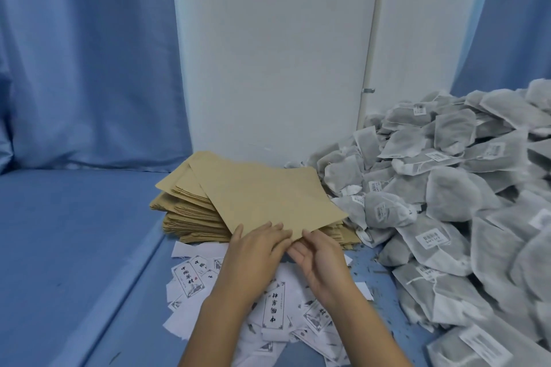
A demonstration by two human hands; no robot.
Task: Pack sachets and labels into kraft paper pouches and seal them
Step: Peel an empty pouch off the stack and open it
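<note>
1. Holding the top pouch by its near edge, skewed across the stack of kraft pouches, presumably so that this edge stands clear of those below.
2. Pressing on that edge with the left hand, fingers nearly straight and close together on the paper. Likely steadying the upper ply.
3. Pinching the same edge with the right hand, thumb on top, fingers slipped beneath, palm turned up. Reads as a bid to part the mouth, though cannot tell whether parted yet.
4. Judged flat and unfilled so far, with sealing a long way off.
5. Just in front of the stack, partly under both forearms: scattered labels, some print up, some blank side up. Handy for the next pick.
6. To the right, reaching the stack's corner: heaped grey sachets with tags and strings, spilling toward the labels.
7. Beneath it all, blue cloth, flecked with dark crumbs near the heap. Behind, a white panel.
8. In the way: overlapping labels, apt to lift in twos, and tangled strings, apt to drag a second sachet along.
</note>
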